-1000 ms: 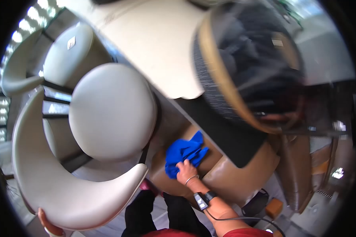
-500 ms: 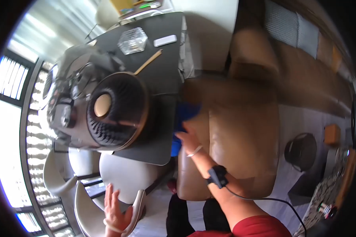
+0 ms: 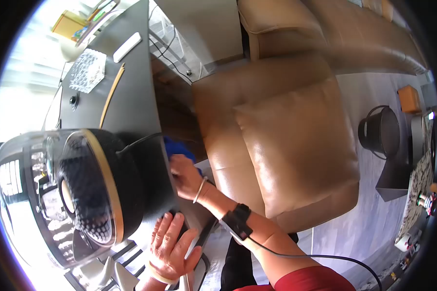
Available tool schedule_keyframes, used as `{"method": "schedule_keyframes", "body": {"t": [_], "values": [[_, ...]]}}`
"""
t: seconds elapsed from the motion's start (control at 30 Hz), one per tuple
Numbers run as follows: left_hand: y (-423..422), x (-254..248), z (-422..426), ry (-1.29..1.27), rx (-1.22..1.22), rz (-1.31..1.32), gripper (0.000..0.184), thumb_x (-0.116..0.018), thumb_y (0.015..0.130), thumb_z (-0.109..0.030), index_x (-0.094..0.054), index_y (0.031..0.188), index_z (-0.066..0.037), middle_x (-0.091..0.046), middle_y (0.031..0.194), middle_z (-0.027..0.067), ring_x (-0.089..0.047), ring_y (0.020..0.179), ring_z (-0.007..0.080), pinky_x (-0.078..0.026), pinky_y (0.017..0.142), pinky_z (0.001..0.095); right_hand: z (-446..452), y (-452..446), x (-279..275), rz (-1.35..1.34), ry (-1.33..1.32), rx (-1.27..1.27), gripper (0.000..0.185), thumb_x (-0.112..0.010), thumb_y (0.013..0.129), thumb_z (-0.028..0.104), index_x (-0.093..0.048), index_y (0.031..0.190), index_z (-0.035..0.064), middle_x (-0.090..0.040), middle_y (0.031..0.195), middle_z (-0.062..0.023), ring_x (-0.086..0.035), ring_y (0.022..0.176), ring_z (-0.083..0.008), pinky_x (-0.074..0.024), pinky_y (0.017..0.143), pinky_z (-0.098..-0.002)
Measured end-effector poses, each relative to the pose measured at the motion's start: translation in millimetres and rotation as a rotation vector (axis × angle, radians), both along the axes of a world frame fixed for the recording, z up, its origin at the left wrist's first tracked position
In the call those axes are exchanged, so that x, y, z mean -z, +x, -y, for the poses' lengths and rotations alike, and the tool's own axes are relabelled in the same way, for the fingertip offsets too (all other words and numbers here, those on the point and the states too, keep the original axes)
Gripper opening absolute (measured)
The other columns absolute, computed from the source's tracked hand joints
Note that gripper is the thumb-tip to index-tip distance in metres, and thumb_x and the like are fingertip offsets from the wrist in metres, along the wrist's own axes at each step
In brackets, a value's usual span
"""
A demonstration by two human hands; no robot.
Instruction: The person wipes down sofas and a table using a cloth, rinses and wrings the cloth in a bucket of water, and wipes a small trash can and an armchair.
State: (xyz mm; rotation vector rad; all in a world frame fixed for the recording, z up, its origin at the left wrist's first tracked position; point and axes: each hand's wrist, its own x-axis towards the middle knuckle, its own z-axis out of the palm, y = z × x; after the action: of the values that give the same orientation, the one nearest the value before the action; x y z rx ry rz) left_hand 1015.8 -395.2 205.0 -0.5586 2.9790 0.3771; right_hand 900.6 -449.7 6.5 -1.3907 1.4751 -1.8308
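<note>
A bright blue cloth (image 3: 178,148) shows behind my right hand (image 3: 184,175), whose curled fingers grip it beside the long edge of the dark table (image 3: 136,106). Part of the cloth is hidden behind the hand and the table edge. Nearer to me, my left hand (image 3: 172,247) rests its fingertips at the table's near end, fingers stretched out and holding nothing. A black appliance (image 3: 126,179) with a gold ring and a clear dome stands on the table to the left of both hands.
Farther along the table lie a glass dish (image 3: 88,71), a thin wooden stick (image 3: 112,94) and a white case (image 3: 127,47). A brown leather seat (image 3: 286,145) stands to the right, with a dark bucket (image 3: 379,132) on the floor beyond. White chairs (image 3: 102,274) are at the lower left.
The view has turned and come closer to the table. My left hand has moved from over the chairs to the table's end. My right hand stays with the cloth, its fingers now more curled.
</note>
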Motion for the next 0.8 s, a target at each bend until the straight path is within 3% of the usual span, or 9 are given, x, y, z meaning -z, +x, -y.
{"method": "schedule_keyframes", "body": {"t": [0.13, 0.3, 0.33, 0.37, 0.43, 0.57, 0.63, 0.67, 0.8], "values": [[-21, 11, 25, -0.067, 0.096, 0.038, 0.043, -0.063, 0.068, -0.036, -0.057, 0.101, -0.009, -0.038, 0.126, 0.0255, -0.036, 0.116, 0.0476, -0.028, 0.095, 0.0570, 33, 7, -2, 0.238, -0.191, 0.116, 0.012, -0.057, 0.064, 0.009, -0.055, 0.074, 0.0015, -0.053, 0.080, -0.0189, -0.048, 0.087, -0.0384, -0.0392, 0.081, -0.0411], [-15, 10, 21, -0.131, 0.077, 0.139, 0.038, -0.060, 0.068, -0.043, -0.062, 0.096, -0.017, -0.038, 0.126, 0.0224, -0.030, 0.120, 0.0463, -0.023, 0.098, 0.0565, 60, 12, 106, -0.178, 0.272, 0.278, 0.016, -0.051, 0.070, 0.012, -0.058, 0.079, 0.0004, -0.054, 0.087, -0.0197, -0.048, 0.091, -0.0407, -0.0394, 0.084, -0.0433], [-23, 6, 26, -0.072, 0.153, 0.068, 0.038, -0.053, 0.078, -0.038, -0.058, 0.108, -0.016, -0.032, 0.130, 0.0254, -0.033, 0.118, 0.0441, -0.029, 0.094, 0.0568, 61, 16, 131, 0.133, 0.349, 0.254, 0.016, -0.051, 0.071, 0.013, -0.058, 0.078, 0.0007, -0.054, 0.085, -0.0191, -0.049, 0.089, -0.0388, -0.0406, 0.082, -0.0428], [-21, 7, 26, -0.077, 0.152, 0.097, 0.044, -0.062, 0.069, -0.039, -0.059, 0.107, -0.016, -0.032, 0.130, 0.0257, -0.030, 0.119, 0.0466, -0.022, 0.097, 0.0578, 57, 27, 156, 0.448, 0.424, 0.224, 0.017, -0.050, 0.073, 0.014, -0.059, 0.078, 0.0011, -0.055, 0.084, -0.0185, -0.050, 0.088, -0.0368, -0.0417, 0.080, -0.0424], [-21, 5, 25, -0.079, 0.145, 0.114, 0.043, -0.063, 0.067, -0.035, -0.059, 0.107, -0.017, -0.032, 0.130, 0.0252, -0.031, 0.119, 0.0457, -0.023, 0.096, 0.0584, 32, 55, 196, -0.111, 0.524, 0.292, 0.016, -0.052, 0.073, 0.015, -0.059, 0.080, 0.0023, -0.056, 0.087, -0.0187, -0.051, 0.087, -0.0363, -0.0422, 0.077, -0.0435], [-24, 6, 26, -0.066, 0.152, 0.094, 0.035, -0.064, 0.066, -0.033, -0.061, 0.097, -0.019, -0.035, 0.126, 0.0241, -0.042, 0.103, 0.0465, -0.029, 0.087, 0.0597, 19, 13, 48, 0.130, 0.048, 0.279, 0.019, -0.051, 0.077, 0.012, -0.055, 0.091, 0.0001, -0.050, 0.091, -0.0224, -0.046, 0.090, -0.0403, -0.0374, 0.083, -0.0444], [-24, 4, 25, -0.079, 0.155, 0.127, 0.031, -0.064, 0.065, -0.033, -0.062, 0.094, -0.020, -0.034, 0.126, 0.0219, -0.044, 0.097, 0.0446, -0.030, 0.083, 0.0596, 37, -5, 0, 0.096, 0.033, -0.124, 0.025, -0.050, 0.078, 0.013, -0.052, 0.099, -0.0010, -0.047, 0.108, -0.0264, -0.041, 0.105, -0.0416, -0.0344, 0.091, -0.0442], [-23, 3, 25, -0.049, 0.145, 0.117, 0.028, -0.065, 0.066, -0.033, -0.063, 0.091, -0.021, -0.032, 0.129, 0.0203, -0.045, 0.093, 0.0428, -0.031, 0.081, 0.0589, 53, -16, -13, 0.155, -0.078, 0.038, 0.025, -0.049, 0.079, 0.014, -0.052, 0.098, -0.0020, -0.045, 0.111, -0.0278, -0.039, 0.109, -0.0417, -0.0331, 0.093, -0.0443], [-34, 3, 32, -0.008, 0.131, 0.103, 0.030, -0.066, 0.062, -0.032, -0.064, 0.090, -0.022, -0.047, 0.102, 0.0119, -0.046, 0.075, 0.0283, -0.034, 0.066, 0.0453, 144, -50, 62, 0.148, 0.024, 0.449, 0.022, -0.049, 0.080, 0.015, -0.055, 0.089, -0.0032, -0.050, 0.103, -0.0273, -0.044, 0.102, -0.0410, -0.0364, 0.090, -0.0433]]}}
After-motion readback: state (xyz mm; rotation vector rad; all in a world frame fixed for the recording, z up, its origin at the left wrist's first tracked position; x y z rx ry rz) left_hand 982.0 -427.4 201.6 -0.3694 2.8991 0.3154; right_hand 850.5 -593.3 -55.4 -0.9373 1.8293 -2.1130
